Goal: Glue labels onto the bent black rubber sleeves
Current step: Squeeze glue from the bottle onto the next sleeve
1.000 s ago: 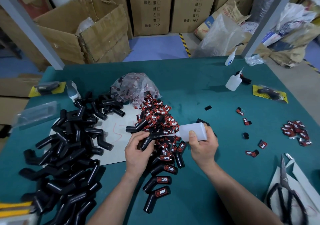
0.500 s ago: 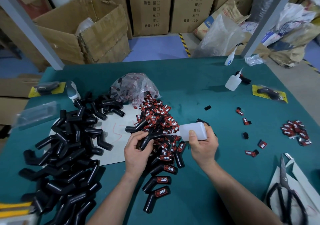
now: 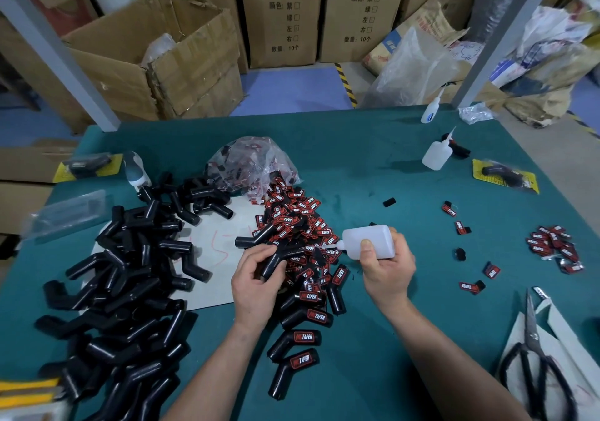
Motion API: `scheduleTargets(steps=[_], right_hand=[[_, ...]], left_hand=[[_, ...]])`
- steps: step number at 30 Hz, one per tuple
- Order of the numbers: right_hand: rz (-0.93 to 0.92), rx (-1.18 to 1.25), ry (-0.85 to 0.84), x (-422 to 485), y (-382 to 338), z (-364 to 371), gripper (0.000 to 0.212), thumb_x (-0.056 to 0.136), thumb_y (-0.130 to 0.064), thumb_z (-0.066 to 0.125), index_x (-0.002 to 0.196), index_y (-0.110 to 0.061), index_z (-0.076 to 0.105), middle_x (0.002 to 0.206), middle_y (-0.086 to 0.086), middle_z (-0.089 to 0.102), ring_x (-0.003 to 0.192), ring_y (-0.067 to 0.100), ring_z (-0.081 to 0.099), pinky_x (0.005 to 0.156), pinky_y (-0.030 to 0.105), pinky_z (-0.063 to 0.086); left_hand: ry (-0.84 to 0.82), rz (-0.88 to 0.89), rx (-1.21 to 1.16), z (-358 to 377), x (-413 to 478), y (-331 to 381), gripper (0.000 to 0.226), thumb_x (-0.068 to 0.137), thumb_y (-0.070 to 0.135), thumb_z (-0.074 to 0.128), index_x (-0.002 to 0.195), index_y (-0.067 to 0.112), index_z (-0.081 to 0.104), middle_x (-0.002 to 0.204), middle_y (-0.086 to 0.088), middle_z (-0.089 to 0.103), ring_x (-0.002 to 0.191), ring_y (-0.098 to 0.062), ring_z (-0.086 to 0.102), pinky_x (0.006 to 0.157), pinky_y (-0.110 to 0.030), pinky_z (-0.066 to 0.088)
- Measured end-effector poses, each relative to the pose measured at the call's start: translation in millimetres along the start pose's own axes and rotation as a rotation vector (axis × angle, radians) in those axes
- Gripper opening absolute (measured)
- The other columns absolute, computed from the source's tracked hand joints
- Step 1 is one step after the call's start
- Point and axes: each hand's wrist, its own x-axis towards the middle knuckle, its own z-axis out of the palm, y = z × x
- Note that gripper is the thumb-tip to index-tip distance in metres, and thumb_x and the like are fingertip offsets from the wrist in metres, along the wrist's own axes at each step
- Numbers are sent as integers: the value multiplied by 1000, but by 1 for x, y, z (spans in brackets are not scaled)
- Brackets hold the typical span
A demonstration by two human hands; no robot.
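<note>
left fingers: those of the left hand [image 3: 256, 286] are curled round a bent black sleeve [image 3: 285, 256], clamped on its lower leg, just left of the frame's centre.
right fingers: those of the right hand [image 3: 386, 271] are wrapped round a white glue bottle [image 3: 370, 241] lying sideways, thumb pressed on its side; the nozzle points left and meets the sleeve's upper leg.
under the hands: a heap of red and black labels [image 3: 298, 226] spreads from the centre upward.
finished pieces: sleeves with labels on [image 3: 303, 338] lie in a loose row below the hands, toward the bottom centre.
bare pieces: a big pile of plain sleeves [image 3: 123, 278] fills the left side, partly on a white sheet [image 3: 214, 235].
bag: a clear bag of labels [image 3: 253, 164] sits above the heap.
surface: a teal-green table top [image 3: 373, 177].
right side: a small heap of labels [image 3: 552, 245] and a few single ones; scissors [image 3: 532, 352] at lower right on a white sheet.
upper right of table: a second glue bottle [image 3: 436, 156], a smaller one [image 3: 430, 110] at the far edge, and a yellow card pack [image 3: 505, 177].
room: printed cardboard boxes [image 3: 282, 15] stacked along the top, an open box [image 3: 156, 63] at upper left, a blue floor [image 3: 292, 89], a grey post [image 3: 55, 50] at each far table corner, and plastic bags [image 3: 412, 70] at upper right.
</note>
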Motion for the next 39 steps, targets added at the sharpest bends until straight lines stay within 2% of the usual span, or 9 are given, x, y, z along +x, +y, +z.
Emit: scheduleTargets(steps=[3,8,11,16,22,26,32,39], right_hand=[[9,8,0,0,1,1,38,83,-33,64,91,4,63,81,-7,58,76,-14,57,66,2,40],[5,41,3,-3,1,3,22,83,-32,65,96,-14,61,87,-21,58,76,-13,57,67,2,41],[1,56,1,-4,1,4,17,82,-31,66,96,-22,60,85,-24,58,74,-11,56,65,5,42],[-6,35,-3,-3,3,4,29,84,-30,66,93,-3,62,87,-21,57,75,-12,56,64,4,41],[-11,21,-11,-2,3,3,33,84,-32,66,93,0,62,87,-19,57,75,-11,56,63,5,41],[-21,16,-4,-1,2,2,34,84,-31,65,93,1,63,90,-22,58,78,-13,57,66,2,41],[-25,20,-12,-1,1,3,34,84,-31,65,93,2,63,89,-20,58,76,-12,56,64,5,42],[-37,19,-2,-2,-1,2,38,84,-32,65,90,5,62,82,-11,57,69,7,51,62,9,42]], left_hand=[[-4,-1,-5,0,0,1,40,83,-8,79,109,21,76,113,8,70,112,-14,67,97,-16,49],[-7,-12,-4,0,0,2,40,83,-10,79,107,22,77,113,9,70,112,-14,67,98,-19,50],[-7,-20,-7,0,0,2,37,83,-9,79,107,19,77,113,9,70,112,-15,67,98,-22,52],[2,-30,1,0,0,5,40,83,-10,79,107,22,76,112,9,71,111,-13,67,98,-18,50],[29,-32,-3,2,0,9,44,82,-12,79,105,26,75,110,12,71,109,-8,67,97,-16,49],[26,-33,-8,2,0,10,44,82,-12,78,105,25,75,109,14,70,108,-8,67,96,-16,49],[30,-39,6,2,0,10,40,83,-10,79,106,22,75,110,14,71,109,-7,67,97,-15,49],[44,-35,6,2,1,8,44,83,-11,78,105,27,74,109,15,70,109,-6,66,98,-14,47]])
